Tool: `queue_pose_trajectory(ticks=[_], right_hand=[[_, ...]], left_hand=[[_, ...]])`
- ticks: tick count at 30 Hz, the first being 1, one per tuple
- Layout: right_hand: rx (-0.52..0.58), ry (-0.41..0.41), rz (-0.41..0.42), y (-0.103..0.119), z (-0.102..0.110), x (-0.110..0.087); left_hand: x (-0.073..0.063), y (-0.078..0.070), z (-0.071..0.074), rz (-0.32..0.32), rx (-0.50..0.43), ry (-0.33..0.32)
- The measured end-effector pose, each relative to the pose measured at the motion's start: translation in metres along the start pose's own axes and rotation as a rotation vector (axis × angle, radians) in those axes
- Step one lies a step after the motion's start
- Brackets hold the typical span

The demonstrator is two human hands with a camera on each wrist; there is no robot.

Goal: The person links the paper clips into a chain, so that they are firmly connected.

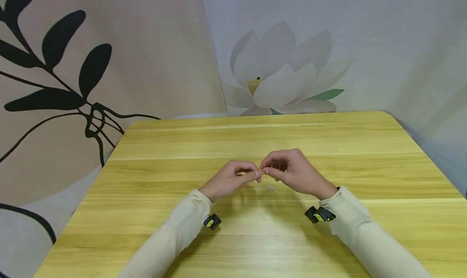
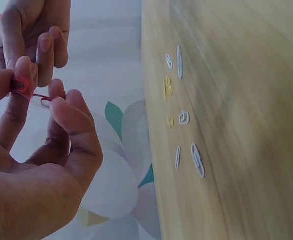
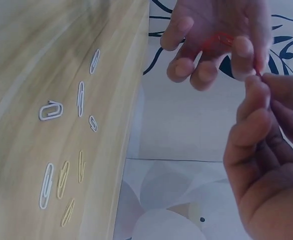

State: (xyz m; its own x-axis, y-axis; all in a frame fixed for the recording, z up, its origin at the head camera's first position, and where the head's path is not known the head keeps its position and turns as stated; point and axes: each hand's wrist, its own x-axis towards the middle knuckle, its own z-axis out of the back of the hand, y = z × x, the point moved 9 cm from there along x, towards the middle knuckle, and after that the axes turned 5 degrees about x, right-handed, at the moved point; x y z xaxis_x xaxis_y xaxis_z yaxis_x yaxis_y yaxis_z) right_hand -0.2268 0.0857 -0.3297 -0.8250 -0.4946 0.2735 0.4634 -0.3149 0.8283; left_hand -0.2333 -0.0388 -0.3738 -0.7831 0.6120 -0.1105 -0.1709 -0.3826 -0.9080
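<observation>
Both hands meet in the air over the table, around a red paper clip (image 2: 45, 101). My left hand (image 1: 233, 176) pinches red wire between thumb and finger. My right hand (image 1: 292, 170) comes from the other side, its thumb and fingertip pinching the red clip's end. More red wire (image 3: 225, 39) shows against the left fingers in the right wrist view. The fingertips hide much of the red wire. Below the hands lie white paper clips (image 3: 46, 186) and yellow paper clips (image 3: 63, 180), several in all.
The wooden table (image 1: 233, 237) spreads out on all sides of the hands. A wrist camera (image 1: 320, 214) sits at the right cuff, another camera (image 1: 212, 221) at the left. Behind the table's far edge hangs a printed curtain (image 1: 164, 47).
</observation>
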Motion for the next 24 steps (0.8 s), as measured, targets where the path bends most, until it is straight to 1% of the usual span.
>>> queue_pose_trajectory(ticks=[2,5,9,13,16,19,24], right_hand=[[0.006,-0.005,-0.01,-0.003,0.003,0.001],[0.023,-0.045,-0.049,-0.011,0.014,-0.001],[0.013,-0.115,-0.098,-0.02,0.032,-0.005],[-0.01,-0.133,-0.124,-0.028,0.042,-0.008],[-0.031,-0.121,-0.146,-0.036,0.044,-0.009],[-0.085,-0.085,-0.163,-0.047,0.04,-0.009],[-0.196,0.03,-0.148,-0.064,0.026,-0.008]], left_hand=[[0.0,-0.001,0.002,-0.016,0.018,-0.013],[-0.002,-0.001,0.006,-0.029,0.041,-0.034],[-0.007,0.006,0.01,0.002,0.022,-0.045],[-0.011,0.01,0.015,0.024,0.006,-0.047],[-0.012,0.012,0.018,0.04,0.004,-0.043],[-0.014,0.015,0.018,0.067,-0.02,-0.034],[-0.014,0.021,0.019,0.11,-0.051,-0.027]])
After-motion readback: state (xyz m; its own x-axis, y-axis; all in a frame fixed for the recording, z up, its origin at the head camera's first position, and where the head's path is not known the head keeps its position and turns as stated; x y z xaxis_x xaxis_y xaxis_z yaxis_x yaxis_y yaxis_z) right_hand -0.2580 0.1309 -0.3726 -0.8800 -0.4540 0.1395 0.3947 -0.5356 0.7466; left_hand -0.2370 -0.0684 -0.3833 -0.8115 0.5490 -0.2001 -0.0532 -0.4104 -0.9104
